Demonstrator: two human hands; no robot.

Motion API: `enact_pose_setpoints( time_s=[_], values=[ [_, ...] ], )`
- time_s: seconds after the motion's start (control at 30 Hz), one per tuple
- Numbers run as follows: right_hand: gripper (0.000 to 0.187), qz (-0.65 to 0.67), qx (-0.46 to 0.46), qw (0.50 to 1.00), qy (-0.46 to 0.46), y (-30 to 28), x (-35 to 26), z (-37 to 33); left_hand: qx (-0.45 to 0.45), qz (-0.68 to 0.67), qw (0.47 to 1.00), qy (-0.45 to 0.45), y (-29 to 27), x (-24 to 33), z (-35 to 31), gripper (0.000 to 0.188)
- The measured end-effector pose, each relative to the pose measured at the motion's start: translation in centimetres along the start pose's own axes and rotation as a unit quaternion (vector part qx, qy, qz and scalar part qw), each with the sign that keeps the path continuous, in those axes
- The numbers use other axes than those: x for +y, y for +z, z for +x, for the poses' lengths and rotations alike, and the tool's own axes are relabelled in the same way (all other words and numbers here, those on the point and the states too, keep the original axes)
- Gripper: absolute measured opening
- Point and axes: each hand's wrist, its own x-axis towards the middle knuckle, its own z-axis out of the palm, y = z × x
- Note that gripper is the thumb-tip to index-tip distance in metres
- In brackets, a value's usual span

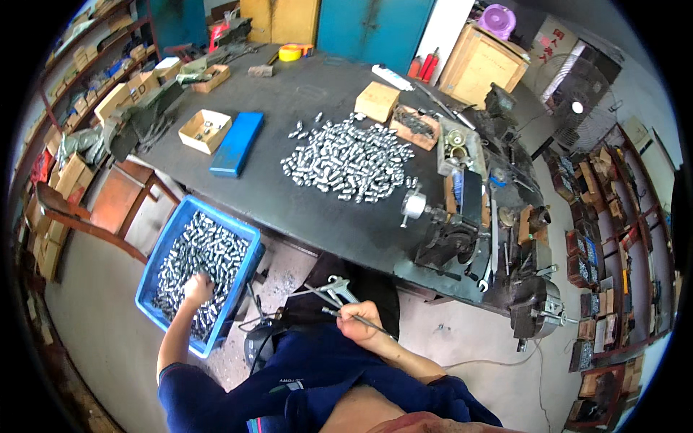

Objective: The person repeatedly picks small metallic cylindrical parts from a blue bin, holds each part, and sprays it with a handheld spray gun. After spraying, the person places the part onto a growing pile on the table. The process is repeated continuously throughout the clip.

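Note:
My left hand [198, 289] reaches into a blue plastic bin [148, 285] heaped with small shiny metal fittings [216, 249]. Its fingers are curled down among the pieces, and what they grip is hidden. In front of my body, my right hand [359, 320] is closed around a thin metal rod [377, 329]. Just beyond its fingers is a silver air blow gun [342, 290] with a thin nozzle; I cannot tell whether the hand holds it too. A large loose pile of the same kind of fittings [350, 160] lies on the dark workbench [289, 216].
On the bench stand a blue box [238, 144], an open carton [205, 132], a cardboard box [377, 101] and a vise-like fixture [451, 242]. A wrench [494, 242] lies near the right edge. A wooden chair [119, 200] is beside the bin; a fan [577, 101] stands at far right.

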Motion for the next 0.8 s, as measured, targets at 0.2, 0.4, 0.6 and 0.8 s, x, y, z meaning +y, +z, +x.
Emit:
enact_pose_setpoints(
  time_s=[0.2,0.4,0.6,0.8],
  values=[
    [0.053,0.021,0.037,0.999,-0.018,0.9,1.0,0.9,-0.043,-0.527,0.849,0.011,-6.2,10.9,-0.9,0.017],
    [0.062,0.003,-0.014,0.999,-0.031,0.8,-0.7,2.4,-0.267,-0.762,0.59,0.017,-4.9,20.5,-3.7,0.023],
    [0.026,-0.113,0.045,0.992,-0.046,0.2,0.6,3.7,-0.369,-0.787,0.494,-0.018,-2.8,24.0,-3.9,0.028],
    [0.026,-0.114,0.031,0.993,-0.029,0.0,1.0,5.2,-0.383,-0.739,0.552,-0.052,-2.7,24.1,-3.4,0.037]
  ],
)
